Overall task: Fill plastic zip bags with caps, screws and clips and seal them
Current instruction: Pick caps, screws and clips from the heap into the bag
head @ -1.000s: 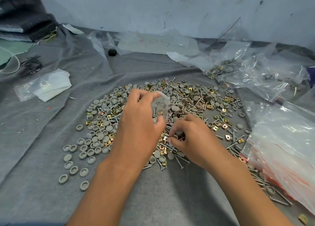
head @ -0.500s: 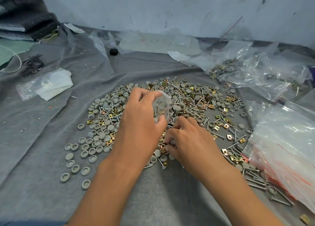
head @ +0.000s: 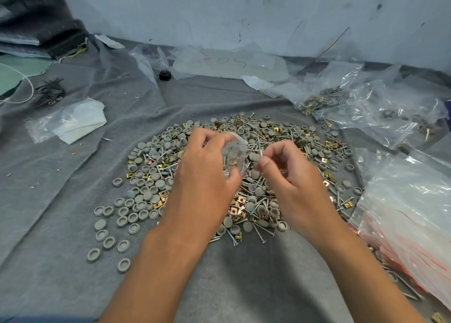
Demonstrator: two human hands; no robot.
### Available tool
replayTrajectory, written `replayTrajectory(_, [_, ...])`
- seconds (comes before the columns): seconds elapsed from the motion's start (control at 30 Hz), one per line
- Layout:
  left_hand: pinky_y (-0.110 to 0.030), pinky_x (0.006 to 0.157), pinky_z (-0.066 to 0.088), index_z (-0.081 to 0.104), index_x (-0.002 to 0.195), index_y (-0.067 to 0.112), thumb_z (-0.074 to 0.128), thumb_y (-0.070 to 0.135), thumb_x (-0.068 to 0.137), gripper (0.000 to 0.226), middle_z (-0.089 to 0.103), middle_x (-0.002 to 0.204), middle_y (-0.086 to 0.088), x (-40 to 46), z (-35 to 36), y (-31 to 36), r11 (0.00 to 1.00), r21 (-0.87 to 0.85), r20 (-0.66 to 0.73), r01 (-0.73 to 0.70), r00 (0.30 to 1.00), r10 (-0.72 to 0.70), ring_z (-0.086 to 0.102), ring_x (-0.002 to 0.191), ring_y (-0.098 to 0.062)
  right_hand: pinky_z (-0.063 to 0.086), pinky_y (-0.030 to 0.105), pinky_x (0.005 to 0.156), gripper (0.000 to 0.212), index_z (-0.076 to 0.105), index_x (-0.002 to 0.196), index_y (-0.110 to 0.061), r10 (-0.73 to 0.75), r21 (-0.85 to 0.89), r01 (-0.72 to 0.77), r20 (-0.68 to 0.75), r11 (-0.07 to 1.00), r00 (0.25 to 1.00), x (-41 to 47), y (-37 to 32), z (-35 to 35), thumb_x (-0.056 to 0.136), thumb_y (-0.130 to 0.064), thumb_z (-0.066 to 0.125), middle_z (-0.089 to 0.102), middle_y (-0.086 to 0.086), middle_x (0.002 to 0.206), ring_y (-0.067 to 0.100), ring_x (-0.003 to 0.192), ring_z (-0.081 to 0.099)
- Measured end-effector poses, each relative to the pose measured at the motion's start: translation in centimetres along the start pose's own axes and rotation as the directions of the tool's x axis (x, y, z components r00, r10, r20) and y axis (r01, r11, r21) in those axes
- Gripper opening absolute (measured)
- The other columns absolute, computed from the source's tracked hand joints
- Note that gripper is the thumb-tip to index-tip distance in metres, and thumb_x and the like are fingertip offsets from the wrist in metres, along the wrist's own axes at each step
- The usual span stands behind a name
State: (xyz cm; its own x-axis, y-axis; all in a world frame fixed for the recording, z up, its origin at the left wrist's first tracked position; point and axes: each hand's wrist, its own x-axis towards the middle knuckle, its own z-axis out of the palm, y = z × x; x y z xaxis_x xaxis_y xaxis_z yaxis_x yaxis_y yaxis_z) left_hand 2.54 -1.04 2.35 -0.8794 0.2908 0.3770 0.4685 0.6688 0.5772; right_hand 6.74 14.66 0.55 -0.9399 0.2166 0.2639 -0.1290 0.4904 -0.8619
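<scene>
A small clear zip bag (head: 234, 156) with a few parts already inside is held upright in the left hand (head: 207, 176), fingers curled round its far side and thumb against its near edge. Just to its right, the right hand (head: 290, 176) pinches a thin screw (head: 261, 155) between thumb and forefinger, its tip close to the bag's mouth but not inside it; the other fingers are curled in loosely. Beneath both hands spreads a heap of grey caps (head: 146, 191), silver screws (head: 258, 232) and brass-coloured clips (head: 235, 210), all lying on a grey cloth (head: 61, 237). Some caps trail off to the left of the left wrist. To the right of the right hand lies a stack of empty zip bags (head: 410, 213) with red strips. Beyond that hand, further off, are crumpled clear bags (head: 341, 96) holding mixed parts. Well left of the left hand sits a flat packet of white sheets (head: 73, 120).
</scene>
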Motion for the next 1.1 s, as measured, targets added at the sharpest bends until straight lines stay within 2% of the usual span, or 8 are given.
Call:
replayTrajectory(0.17, [-0.003, 0.068, 0.038, 0.057, 0.132, 0.030, 0.076, 0.022, 0.086, 0.050, 0.043, 0.112, 0.013, 0.0, 0.1, 0.1, 1.000, 0.004, 0.002, 0.003, 1.000, -0.003, 0.049, 0.087, -0.001, 0.045, 0.016, 0.065, 0.003, 0.061, 0.099, -0.031, 0.053, -0.043, -0.053, 0.002, 0.998, 0.999, 0.3, 0.5, 0.4, 0.100, -0.033, 0.061, 0.067, -0.010, 0.086, 0.003, 0.077, 0.061])
replayTrajectory(0.3, [-0.004, 0.068, 0.038, 0.056, 0.133, 0.030, 0.076, 0.022, 0.086, 0.052, 0.043, 0.112, 0.014, 0.0, 0.1, 0.0, 1.000, -0.003, 0.001, 0.006, 1.000, -0.006, 0.049, 0.087, 0.001, 0.053, 0.026, 0.073, 0.019, 0.066, 0.119, -0.032, -0.015, 0.069, 0.019, -0.066, 0.997, 0.998, 0.4, 0.0, -0.2, 0.101, -0.028, 0.061, 0.071, -0.011, 0.095, 0.008, 0.089, 0.066])
replayTrajectory(0.43, [-0.006, 0.069, 0.037, 0.056, 0.133, 0.031, 0.078, 0.025, 0.084, 0.054, 0.041, 0.111, 0.015, -0.1, 0.3, 0.2, 1.000, -0.004, 0.014, -0.001, 1.000, 0.001, 0.047, 0.086, 0.002, 0.054, 0.040, 0.077, 0.009, 0.066, 0.108, -0.026, -0.106, 0.213, 0.130, -0.123, 0.968, 0.987, 0.4, -1.3, 0.1, 0.101, -0.022, 0.061, 0.072, -0.005, 0.099, 0.016, 0.091, 0.067])
replayTrajectory(0.5, [-0.007, 0.071, 0.038, 0.055, 0.135, 0.033, 0.078, 0.027, 0.084, 0.057, 0.040, 0.111, 0.016, -0.1, 0.3, 0.3, 1.000, -0.005, 0.026, -0.003, 1.000, 0.003, 0.046, 0.088, 0.007, 0.054, 0.037, 0.078, 0.007, 0.066, 0.105, -0.023, -0.162, 0.134, 0.179, -0.130, 0.975, 0.978, 0.3, -1.6, 0.6, 0.099, -0.022, 0.064, 0.070, -0.009, 0.101, 0.014, 0.095, 0.065])
replayTrajectory(0.63, [-0.004, 0.066, 0.039, 0.056, 0.133, 0.032, 0.075, 0.028, 0.086, 0.051, 0.041, 0.110, 0.016, -0.1, 0.3, 0.3, 0.999, -0.026, 0.018, -0.019, 1.000, 0.020, 0.047, 0.087, 0.009, 0.037, 0.019, 0.103, 0.016, 0.070, 0.108, -0.028, -0.259, -0.224, 0.224, -0.138, 0.948, 0.956, 0.3, -1.1, 1.1, 0.092, -0.028, 0.071, 0.058, -0.009, 0.123, 0.011, 0.122, 0.050])
replayTrajectory(0.87, [-0.001, 0.079, 0.038, 0.060, 0.128, 0.031, 0.071, 0.029, 0.089, 0.041, 0.046, 0.109, 0.015, -0.2, 0.0, 0.5, 0.993, -0.078, -0.048, -0.093, 0.995, 0.090, 0.047, 0.096, 0.012, 0.046, 0.021, 0.087, 0.027, 0.064, 0.124, -0.027, -0.310, -0.220, 0.276, -0.136, 0.935, 0.941, 0.9, -0.4, -0.7, 0.100, -0.016, 0.062, 0.063, -0.015, 0.117, 0.009, 0.108, 0.060])
replayTrajectory(1.0, [-0.001, 0.085, 0.035, 0.061, 0.123, 0.028, 0.071, 0.049, 0.082, 0.047, 0.050, 0.112, 0.014, -0.4, -0.8, 1.0, 0.957, -0.168, -0.020, -0.236, 0.971, 0.237, 0.050, 0.099, 0.009, 0.047, 0.024, 0.084, 0.011, 0.068, 0.108, -0.031, -0.360, -0.154, 0.333, -0.206, 0.930, 0.910, 1.0, -0.8, -1.4, 0.100, -0.026, 0.063, 0.066, -0.018, 0.105, 0.012, 0.104, 0.063])
replayTrajectory(1.1, [-0.001, 0.088, 0.038, 0.059, 0.120, 0.033, 0.079, 0.042, 0.078, 0.048, 0.052, 0.113, 0.018, -0.5, -0.9, 1.1, 0.935, -0.200, -0.018, -0.293, 0.955, 0.296, 0.051, 0.102, 0.010, 0.045, 0.020, 0.075, 0.009, 0.063, 0.102, -0.041, -0.310, -0.044, 0.309, -0.272, 0.950, 0.911, 0.8, -0.9, -2.0, 0.100, -0.035, 0.057, 0.065, -0.017, 0.094, 0.009, 0.089, 0.063])
